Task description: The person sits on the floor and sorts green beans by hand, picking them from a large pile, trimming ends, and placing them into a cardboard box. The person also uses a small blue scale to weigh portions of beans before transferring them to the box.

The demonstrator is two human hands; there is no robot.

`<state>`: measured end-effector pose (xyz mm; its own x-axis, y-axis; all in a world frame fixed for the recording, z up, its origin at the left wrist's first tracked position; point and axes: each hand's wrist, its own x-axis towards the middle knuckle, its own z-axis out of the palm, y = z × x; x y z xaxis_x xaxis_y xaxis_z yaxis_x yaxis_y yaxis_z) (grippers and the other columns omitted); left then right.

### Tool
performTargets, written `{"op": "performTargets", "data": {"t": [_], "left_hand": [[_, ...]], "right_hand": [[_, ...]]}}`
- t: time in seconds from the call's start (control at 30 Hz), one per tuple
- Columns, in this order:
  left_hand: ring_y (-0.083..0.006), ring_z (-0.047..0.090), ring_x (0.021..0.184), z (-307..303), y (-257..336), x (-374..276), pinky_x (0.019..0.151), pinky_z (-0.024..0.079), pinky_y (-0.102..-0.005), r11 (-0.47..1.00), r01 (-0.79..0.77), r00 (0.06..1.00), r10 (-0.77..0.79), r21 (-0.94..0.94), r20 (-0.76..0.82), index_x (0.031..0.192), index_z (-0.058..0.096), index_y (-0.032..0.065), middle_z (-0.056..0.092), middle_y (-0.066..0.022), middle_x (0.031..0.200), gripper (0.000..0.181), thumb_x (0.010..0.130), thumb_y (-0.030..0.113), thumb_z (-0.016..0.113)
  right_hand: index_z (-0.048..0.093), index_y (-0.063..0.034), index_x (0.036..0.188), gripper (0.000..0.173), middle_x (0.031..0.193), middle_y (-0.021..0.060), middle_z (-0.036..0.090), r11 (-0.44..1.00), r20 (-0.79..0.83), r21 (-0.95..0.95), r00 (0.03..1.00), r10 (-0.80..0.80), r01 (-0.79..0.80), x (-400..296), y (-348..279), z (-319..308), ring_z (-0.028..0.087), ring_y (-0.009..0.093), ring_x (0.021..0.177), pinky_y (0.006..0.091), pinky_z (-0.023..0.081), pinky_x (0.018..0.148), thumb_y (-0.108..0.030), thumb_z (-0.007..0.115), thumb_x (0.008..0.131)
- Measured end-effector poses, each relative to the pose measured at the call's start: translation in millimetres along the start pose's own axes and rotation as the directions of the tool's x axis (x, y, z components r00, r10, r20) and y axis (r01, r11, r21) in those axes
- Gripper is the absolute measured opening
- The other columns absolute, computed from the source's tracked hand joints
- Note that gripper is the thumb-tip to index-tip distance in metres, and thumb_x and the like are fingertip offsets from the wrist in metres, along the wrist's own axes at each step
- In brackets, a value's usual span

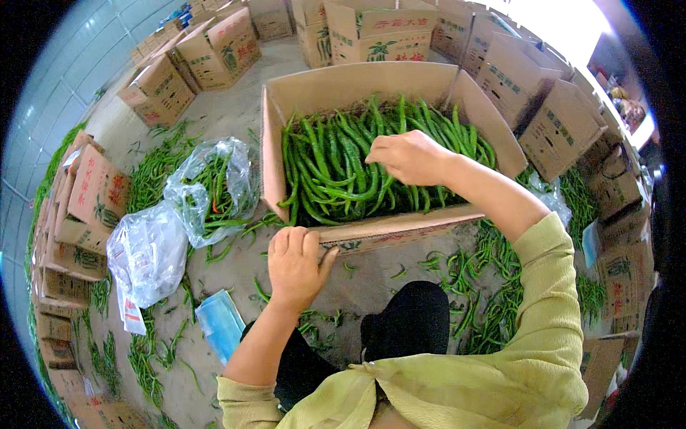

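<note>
An open cardboard box (370, 80) stands on the floor before me, with long green chili peppers (332, 155) lying lengthwise side by side in it. My right hand (410, 156) is over the peppers, right of the box's middle, its fingers curled downward; whether it grips a pepper is hidden. At the near left corner of the box, my left hand (296, 263) rests its fingers over the near wall's edge, thumb to the right. Left of the box lies a clear plastic bag (244, 161) with green peppers and a reddish one showing inside.
A second crumpled plastic bag (147, 252) and a blue packet (221, 322) lie on the left. Loose peppers (496, 279) are scattered on the floor at both sides. Printed cardboard boxes (217, 51) stand around the left, back and right (563, 128).
</note>
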<state>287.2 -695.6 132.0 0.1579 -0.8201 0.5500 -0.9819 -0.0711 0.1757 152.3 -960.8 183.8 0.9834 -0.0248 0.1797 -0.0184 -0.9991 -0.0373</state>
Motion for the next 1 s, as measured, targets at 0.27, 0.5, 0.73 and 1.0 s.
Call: {"op": "performTargets", "data": {"t": [0.27,0.5,0.73,1.0], "left_hand": [[-0.0321,0.05,0.103,-10,-3,-79,0.094,0.038,-0.0463,0.967,-0.006,0.998,0.021,-0.256,0.055,0.113,0.052,0.0035,0.054,-0.0114,0.11,0.044,0.078,0.025,0.066],[-0.0299,0.053,0.1,20,-50,-80,0.087,0.041,-0.0369,0.603,0.537,0.745,-0.667,-0.59,-0.004,0.114,0.05,-0.0018,0.055,-0.0174,0.109,0.038,0.086,0.022,0.058],[-0.0384,0.058,0.075,66,-79,-59,0.066,0.047,-0.0434,0.897,0.427,0.893,-0.399,-0.112,0.206,0.082,0.06,0.0031,0.061,-0.0173,0.081,0.026,0.089,0.026,0.052],[-0.0283,0.063,0.063,74,-66,-30,0.054,0.05,-0.0386,0.929,0.061,0.972,-0.138,0.364,0.189,0.074,0.059,0.0079,0.063,-0.0105,0.076,0.025,0.088,0.028,0.052]], "right_hand": [[0.047,-0.0027,0.126,0.07,0.124,0.0174,0.049,0.936,0.172,0.326,0.965,-0.199,0.135,-29,-128,-3,0.05,0.032,0.112,0.0396,0.041,0.095,-0.041,0.068,0.072],[0.049,-0.0078,0.122,0.059,0.124,0.0138,0.047,0.965,-0.023,0.256,0.998,0.062,-0.054,-113,-173,54,0.048,0.031,0.114,0.0433,0.037,0.1,-0.027,0.07,0.071],[0.058,-0.0079,0.108,0.036,0.113,0.0118,0.055,0.919,-0.101,0.324,0.958,0.269,-0.224,-156,-205,81,0.054,0.029,0.103,0.0387,0.042,0.091,-0.024,0.065,0.077],[0.06,-0.0081,0.11,0.031,0.109,0.0087,0.06,0.851,0.02,0.376,0.922,0.387,-0.366,-199,-221,87,0.057,0.025,0.1,0.0365,0.044,0.087,-0.024,0.061,0.083]]}}
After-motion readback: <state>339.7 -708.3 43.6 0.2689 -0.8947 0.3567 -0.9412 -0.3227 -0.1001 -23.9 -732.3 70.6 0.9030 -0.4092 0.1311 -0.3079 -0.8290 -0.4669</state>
